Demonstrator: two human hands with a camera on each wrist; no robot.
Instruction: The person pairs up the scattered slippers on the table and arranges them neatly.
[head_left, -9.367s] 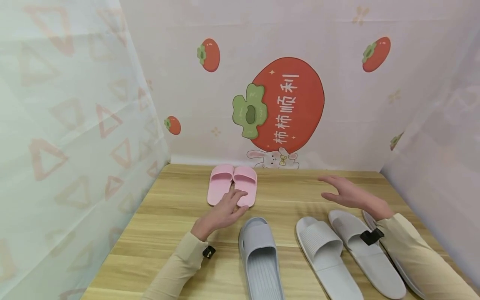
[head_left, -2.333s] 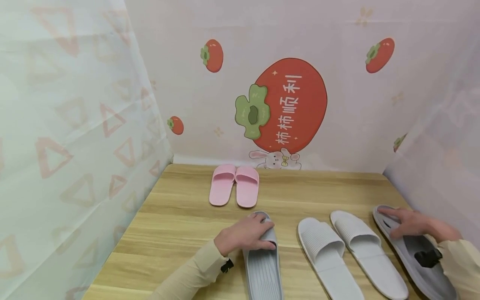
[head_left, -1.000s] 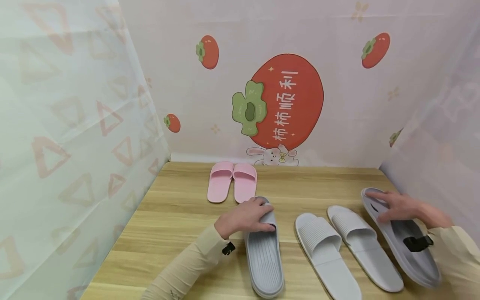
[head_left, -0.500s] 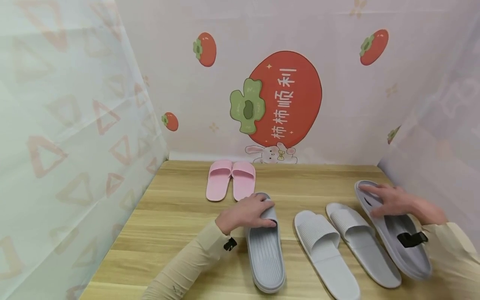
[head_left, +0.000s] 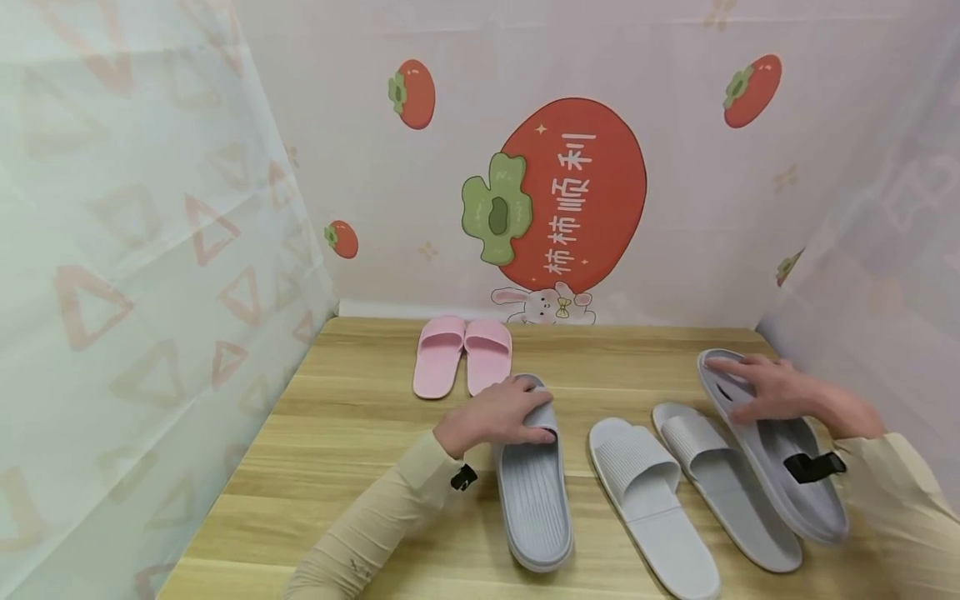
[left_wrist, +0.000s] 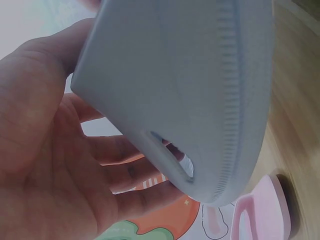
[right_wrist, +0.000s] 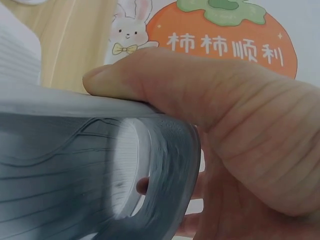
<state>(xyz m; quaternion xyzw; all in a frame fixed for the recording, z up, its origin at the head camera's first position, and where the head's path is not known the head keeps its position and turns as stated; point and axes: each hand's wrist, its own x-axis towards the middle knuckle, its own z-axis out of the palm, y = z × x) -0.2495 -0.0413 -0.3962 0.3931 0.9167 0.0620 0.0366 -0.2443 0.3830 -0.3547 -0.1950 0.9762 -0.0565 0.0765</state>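
Observation:
My left hand [head_left: 495, 414] grips a blue-grey slide slipper [head_left: 534, 508] by its strap, thumb at the strap's rear edge. In the left wrist view the slipper's side [left_wrist: 165, 75] has an oval slot, and the curled fingers reach over its top. At the right, my right hand [head_left: 780, 390] holds a matching grey slipper [head_left: 798, 510] by its strap, thumb along one side in the right wrist view. This slipper tilts toe-up and leftward, overlapping the right one of two pale grey slippers with ribbed straps, the left pale slipper [head_left: 671, 533] and the right pale slipper [head_left: 738, 508].
Two small pink slippers [head_left: 437, 371] stand side by side at the back left of the wooden table [head_left: 315, 467], just beyond the left-hand slipper's toe. A printed back wall [head_left: 675, 250] and pale side walls enclose the table on three sides.
Both hands, earlier over the table holding nothing, have taken hold of the two blue-grey slippers. The right one has risen and moved leftward and away; the left one has shifted away toward the pink pair.

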